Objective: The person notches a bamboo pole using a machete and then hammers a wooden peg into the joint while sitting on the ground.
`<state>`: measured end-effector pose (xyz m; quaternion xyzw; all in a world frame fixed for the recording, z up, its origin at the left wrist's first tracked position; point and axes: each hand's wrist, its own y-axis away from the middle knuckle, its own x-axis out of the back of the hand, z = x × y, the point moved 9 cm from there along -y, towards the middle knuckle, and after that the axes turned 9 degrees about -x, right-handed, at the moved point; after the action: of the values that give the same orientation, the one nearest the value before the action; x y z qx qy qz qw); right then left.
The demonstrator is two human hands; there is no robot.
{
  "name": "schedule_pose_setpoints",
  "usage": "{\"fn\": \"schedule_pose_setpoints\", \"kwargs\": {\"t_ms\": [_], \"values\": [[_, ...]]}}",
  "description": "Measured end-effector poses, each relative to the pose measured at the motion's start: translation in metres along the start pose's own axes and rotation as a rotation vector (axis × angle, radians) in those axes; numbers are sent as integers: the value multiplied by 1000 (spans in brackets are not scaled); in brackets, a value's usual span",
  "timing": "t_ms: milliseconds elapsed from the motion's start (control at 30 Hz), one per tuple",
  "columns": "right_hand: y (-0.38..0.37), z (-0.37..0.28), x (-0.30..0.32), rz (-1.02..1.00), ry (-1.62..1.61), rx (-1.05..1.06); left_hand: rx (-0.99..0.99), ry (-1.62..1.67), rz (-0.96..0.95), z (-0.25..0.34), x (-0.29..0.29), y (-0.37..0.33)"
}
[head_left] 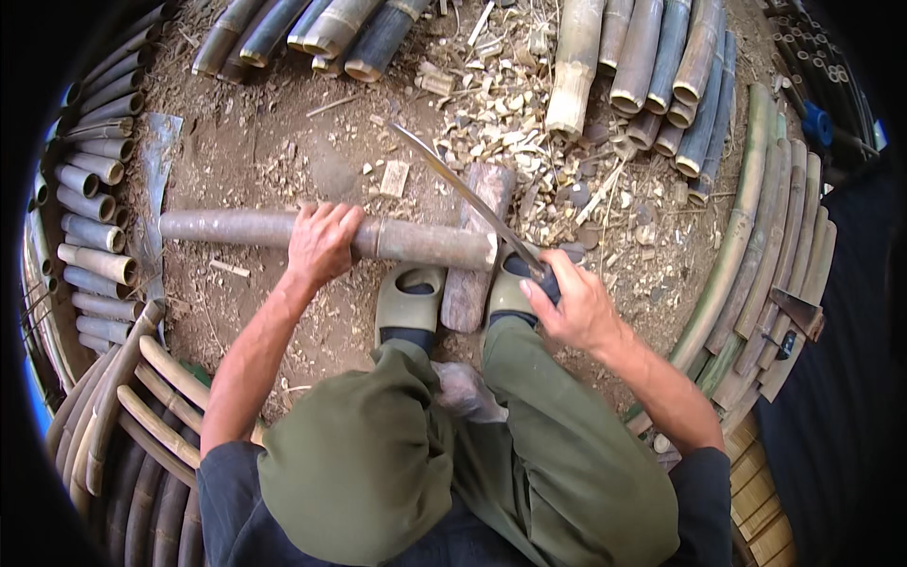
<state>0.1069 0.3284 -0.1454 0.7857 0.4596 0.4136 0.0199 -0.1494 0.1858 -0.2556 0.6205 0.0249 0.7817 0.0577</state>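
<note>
My left hand [321,244] grips a long bamboo pole [227,228] that lies across the ground, its right end resting on a wooden chopping block [477,246]. My right hand [572,302] holds the handle of a long curved machete [463,194], whose blade slants up and to the left above the pole's cut end. My two feet in green clogs [408,300] sit on either side of the block, just under the pole.
Cut bamboo sections are stacked at the top [652,66] and along the left [90,198]. Long split bamboo strips curve along the right [765,255] and lower left [142,406]. Wood chips [501,113] litter the dirt beyond the block.
</note>
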Motion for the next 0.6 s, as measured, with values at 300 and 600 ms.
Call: {"fn": "schedule_pose_setpoints", "kwargs": {"t_ms": [300,600], "values": [[-16,53,-13,-225,210,-259,-39,-166,324,11,18,19],[102,130,48,448,-144,-461,399,-251,-269,-149,19,107]]}}
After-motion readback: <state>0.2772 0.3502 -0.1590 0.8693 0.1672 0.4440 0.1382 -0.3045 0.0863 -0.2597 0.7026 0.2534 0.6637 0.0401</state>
